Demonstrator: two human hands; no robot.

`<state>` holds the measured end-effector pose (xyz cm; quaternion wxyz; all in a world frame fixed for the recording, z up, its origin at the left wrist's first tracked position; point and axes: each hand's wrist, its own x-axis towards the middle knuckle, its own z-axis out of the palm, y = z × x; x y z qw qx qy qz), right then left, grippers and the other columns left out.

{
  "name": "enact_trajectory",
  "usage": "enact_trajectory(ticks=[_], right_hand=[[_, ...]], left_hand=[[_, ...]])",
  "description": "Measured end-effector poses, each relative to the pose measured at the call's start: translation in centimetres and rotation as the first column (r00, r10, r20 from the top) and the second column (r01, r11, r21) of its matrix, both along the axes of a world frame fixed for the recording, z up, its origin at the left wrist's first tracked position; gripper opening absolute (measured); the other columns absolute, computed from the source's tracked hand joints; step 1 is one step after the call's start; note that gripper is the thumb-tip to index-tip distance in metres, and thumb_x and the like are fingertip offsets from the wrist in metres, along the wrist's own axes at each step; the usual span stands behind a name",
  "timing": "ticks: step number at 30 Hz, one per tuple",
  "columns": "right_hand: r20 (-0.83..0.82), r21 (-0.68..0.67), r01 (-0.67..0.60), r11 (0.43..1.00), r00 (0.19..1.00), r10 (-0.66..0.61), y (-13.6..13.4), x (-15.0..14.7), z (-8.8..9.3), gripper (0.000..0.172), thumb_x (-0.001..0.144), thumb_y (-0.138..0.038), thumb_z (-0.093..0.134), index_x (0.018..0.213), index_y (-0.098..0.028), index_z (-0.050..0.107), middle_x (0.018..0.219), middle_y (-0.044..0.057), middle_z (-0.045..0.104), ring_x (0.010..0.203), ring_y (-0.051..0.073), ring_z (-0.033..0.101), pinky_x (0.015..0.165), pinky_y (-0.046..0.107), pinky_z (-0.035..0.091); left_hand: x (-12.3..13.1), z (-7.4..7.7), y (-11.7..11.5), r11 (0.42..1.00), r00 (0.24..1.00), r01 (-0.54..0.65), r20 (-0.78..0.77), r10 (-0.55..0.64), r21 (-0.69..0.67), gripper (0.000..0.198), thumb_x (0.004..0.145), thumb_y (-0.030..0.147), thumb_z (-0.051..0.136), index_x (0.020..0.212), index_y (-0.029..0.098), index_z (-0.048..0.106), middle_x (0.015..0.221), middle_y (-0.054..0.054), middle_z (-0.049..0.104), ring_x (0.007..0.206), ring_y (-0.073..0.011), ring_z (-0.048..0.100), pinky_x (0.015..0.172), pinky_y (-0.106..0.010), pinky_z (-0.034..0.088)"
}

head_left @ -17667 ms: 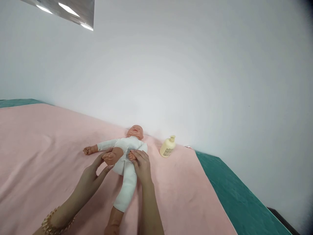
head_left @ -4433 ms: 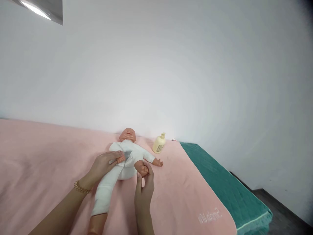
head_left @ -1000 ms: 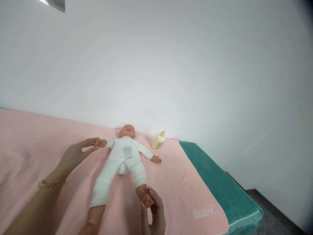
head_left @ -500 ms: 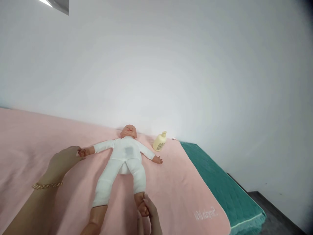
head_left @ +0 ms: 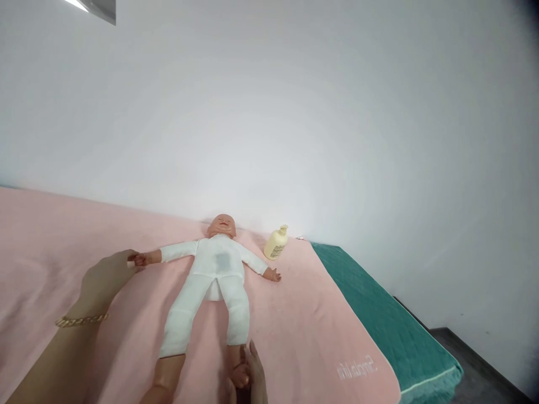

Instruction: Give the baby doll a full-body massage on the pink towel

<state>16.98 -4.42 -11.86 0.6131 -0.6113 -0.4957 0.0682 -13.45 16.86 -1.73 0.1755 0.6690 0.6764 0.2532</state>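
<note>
A baby doll (head_left: 219, 264) with a white cloth body and plastic head, hands and feet lies on its back on a pink blanket (head_left: 303, 314). My left hand (head_left: 110, 274), with a gold chain bracelet at the wrist, pinches the doll's hand at the left between thumb and fingers. At the bottom, my right hand (head_left: 256, 373) is wrapped round the doll's foot on the right side; part of this hand lies below the picture's edge. The doll's other foot is cut off by the lower edge.
A pale yellow pump bottle (head_left: 275, 244) stands on the blanket beside the doll's outstretched arm. Under the blanket, a green mattress (head_left: 391, 320) shows at the right. A white wall (head_left: 269, 112) rises directly behind, and dark floor (head_left: 484, 370) lies past the mattress edge.
My right hand has moved slightly down and left together with the doll's foot, so that leg looks straighter. My left hand keeps its hold with barely any shift.
</note>
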Motion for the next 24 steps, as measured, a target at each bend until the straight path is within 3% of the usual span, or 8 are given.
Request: enact_trajectory(ticks=[6, 9, 12, 15, 17, 21, 24], right_hand=[[0.004, 0.008, 0.053, 0.999, 0.999, -0.053, 1.7, 0.2, 0.7, 0.041, 0.085, -0.058, 0.054, 0.101, -0.025, 0.071, 0.062, 0.002, 0.064, 0.056, 0.017, 0.064, 0.051, 0.03, 0.054], [0.003, 0.014, 0.069, 0.998, 0.998, -0.069, 0.2, 0.3, 0.5, 0.034, 0.086, -0.052, 0.057, 0.102, -0.026, 0.071, 0.07, 0.005, 0.068, 0.063, 0.02, 0.067, 0.052, 0.03, 0.056], [0.012, 0.032, 0.077, 0.997, 0.997, -0.077, -1.9, 0.4, 1.0, 0.034, 0.083, -0.042, 0.062, 0.111, -0.024, 0.068, 0.096, 0.009, 0.072, 0.086, 0.025, 0.071, 0.062, 0.031, 0.06], [0.003, 0.057, 0.095, 0.994, 0.995, -0.095, -2.6, -0.2, 2.9, 0.042, 0.084, -0.033, 0.063, 0.125, -0.023, 0.058, 0.125, 0.011, 0.063, 0.111, 0.027, 0.064, 0.085, 0.035, 0.058], [-0.035, 0.068, 0.128, 0.989, 0.991, -0.126, -2.1, -0.9, 4.6, 0.043, 0.088, -0.031, 0.058, 0.13, -0.021, 0.052, 0.131, 0.013, 0.059, 0.118, 0.026, 0.059, 0.093, 0.038, 0.054], [-0.006, 0.06, 0.085, 0.995, 0.996, -0.085, 0.0, -2.0, 7.6, 0.04, 0.089, -0.031, 0.056, 0.128, -0.021, 0.052, 0.129, 0.013, 0.06, 0.116, 0.025, 0.06, 0.093, 0.037, 0.054], [0.015, 0.035, 0.036, 0.999, 0.999, -0.037, 1.7, -2.2, 8.6, 0.038, 0.089, -0.031, 0.057, 0.125, -0.021, 0.054, 0.127, 0.012, 0.061, 0.115, 0.025, 0.06, 0.094, 0.039, 0.053]], left_hand=[[0.9, 2.2, -1.4, 0.999, 0.994, -0.051, 0.096, 0.051, -0.007, 0.041, 0.087, 0.047, 0.045, 0.117, 0.023, 0.059, 0.121, -0.004, 0.067, 0.098, -0.024, 0.063, 0.07, -0.027, 0.045], [1.8, 2.7, -2.0, 0.994, 0.977, -0.082, 0.202, 0.065, 0.077, 0.043, 0.087, 0.048, 0.048, 0.121, 0.024, 0.058, 0.123, -0.003, 0.067, 0.108, -0.025, 0.062, 0.079, -0.03, 0.046], [3.0, 3.1, -2.5, 0.989, 0.95, -0.101, 0.305, 0.062, 0.113, 0.041, 0.086, 0.05, 0.053, 0.121, 0.029, 0.059, 0.122, 0.001, 0.067, 0.11, -0.0239, 0.061, 0.084, -0.032, 0.047], [4.4, 3.3, -3.2, 0.987, 0.929, -0.089, 0.369, 0.033, 0.136, 0.039, 0.084, 0.051, 0.055, 0.118, 0.033, 0.061, 0.125, 0.006, 0.065, 0.113, -0.0234, 0.06, 0.09, -0.034, 0.047], [5.5, 3.6, -3.7, 0.986, 0.929, -0.069, 0.369, 0.008, 0.153, 0.039, 0.084, 0.052, 0.056, 0.117, 0.033, 0.062, 0.125, 0.006, 0.065, 0.114, -0.0246, 0.06, 0.092, -0.035, 0.047], [7.5, 4.3, -4.8, 0.986, 0.944, 0.026, 0.321, -0.079, 0.164, 0.038, 0.085, 0.055, 0.051, 0.113, 0.034, 0.066, 0.119, 0.005, 0.068, 0.107, -0.0247, 0.064, 0.085, -0.033, 0.049], [8.8, 4.1, -5.3, 0.971, 0.947, 0.145, 0.257, -0.192, 0.19, 0.037, 0.087, 0.052, 0.046, 0.111, 0.033, 0.068, 0.113, 0.004, 0.071, 0.1, -0.0236, 0.066, 0.077, -0.03, 0.049]])
